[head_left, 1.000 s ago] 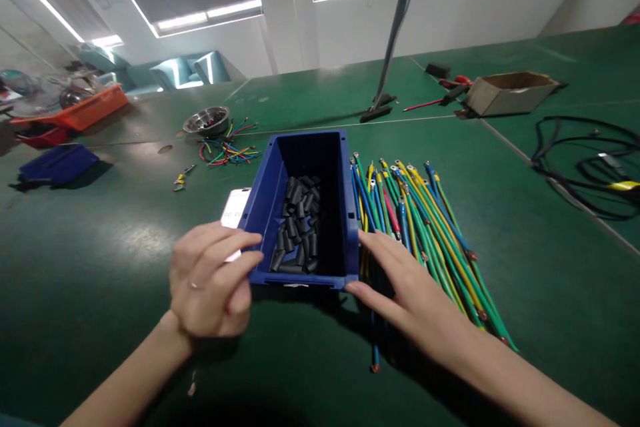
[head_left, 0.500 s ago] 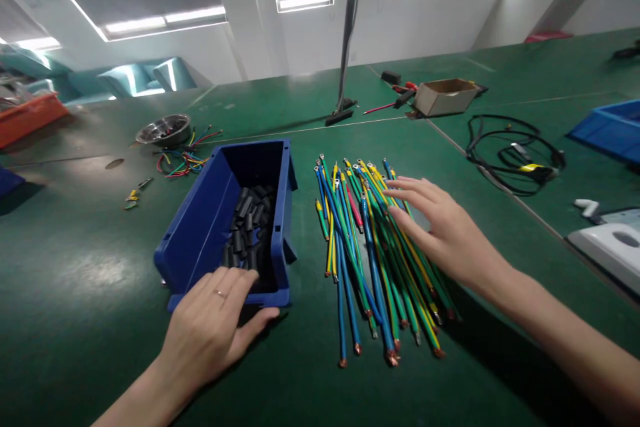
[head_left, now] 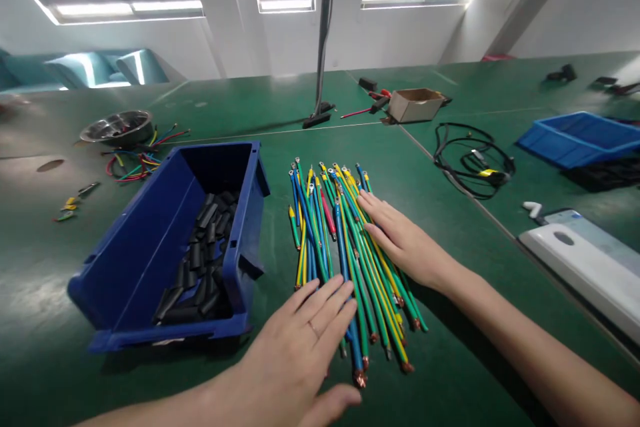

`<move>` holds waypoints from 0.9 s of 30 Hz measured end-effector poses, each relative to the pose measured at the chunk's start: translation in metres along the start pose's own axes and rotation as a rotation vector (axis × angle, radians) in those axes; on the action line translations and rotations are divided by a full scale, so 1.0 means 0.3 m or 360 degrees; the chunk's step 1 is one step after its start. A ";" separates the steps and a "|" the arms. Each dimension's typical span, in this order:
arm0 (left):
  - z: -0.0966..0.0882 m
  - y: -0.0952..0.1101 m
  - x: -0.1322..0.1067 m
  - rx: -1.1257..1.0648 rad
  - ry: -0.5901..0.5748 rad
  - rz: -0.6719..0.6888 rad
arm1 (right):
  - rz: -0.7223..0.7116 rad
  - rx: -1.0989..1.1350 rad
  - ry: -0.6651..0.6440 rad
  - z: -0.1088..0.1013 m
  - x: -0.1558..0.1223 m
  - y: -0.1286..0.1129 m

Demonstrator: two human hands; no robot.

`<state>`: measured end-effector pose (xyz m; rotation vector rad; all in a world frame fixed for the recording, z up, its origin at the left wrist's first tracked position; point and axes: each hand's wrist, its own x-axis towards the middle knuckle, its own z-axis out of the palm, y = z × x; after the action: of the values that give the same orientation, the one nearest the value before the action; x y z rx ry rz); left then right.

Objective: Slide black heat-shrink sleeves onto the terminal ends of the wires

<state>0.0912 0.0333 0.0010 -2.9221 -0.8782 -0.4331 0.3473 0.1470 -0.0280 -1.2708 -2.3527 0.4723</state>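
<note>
A pile of cut cables (head_left: pixel 371 293) in green, yellow, blue and red lies lengthwise in front of me, metal lugs at the far ends and bare copper at several near ends. Over the pile's near left part is my left hand (head_left: pixel 305 340), fingers stretched out, hiding some cable ends. My right hand (head_left: pixel 400 238) rests along the pile's right side with its fingers extended. Neither hand grips anything. Left of the pile stands a dark blue bin (head_left: pixel 245 227) with short black sleeves (head_left: pixel 200 253) inside.
A steel bowl (head_left: pixel 117 129) and loose thin wires (head_left: pixel 133 167) are at the back left. A pole (head_left: pixel 323 40) stands behind the pile, a cardboard box (head_left: pixel 415 107) beyond it. To the right are a coiled black cable (head_left: pixel 473 160), a blue tray (head_left: pixel 585 137) and a white device (head_left: pixel 575 267).
My left hand has left the blue bin's front edge and moved right, over the cables. My right hand stays at the pile's right side. The view has shifted.
</note>
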 end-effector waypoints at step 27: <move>0.074 0.024 -0.039 0.0223 0.0510 0.0422 | -0.0828 -0.0243 -0.0329 0.028 0.228 -0.247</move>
<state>0.0912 0.0241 -0.0234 -2.6820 -0.4523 -0.7553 0.2573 0.1653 0.0143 -0.6403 -2.8057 0.2666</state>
